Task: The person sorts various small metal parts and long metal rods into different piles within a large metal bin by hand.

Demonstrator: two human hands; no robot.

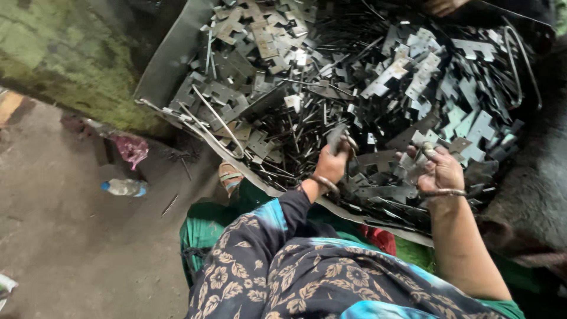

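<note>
Head camera looks steeply down, close over the metal-parts tray (168,56) and floor (65,236).

Your left hand (332,163) was closed in a fist, its wrist bent upward from a dark patterned sleeve. Your right hand (440,171) lay just beside it, fingers (426,151) loosely curled, forearm bare.

You are gripping a flat grey metal plate (336,139) upright in your left fist, while your right fingers are resting on a heap of notched, perforated steel brackets (413,82) and thin pins (295,127) filling the tray.
</note>
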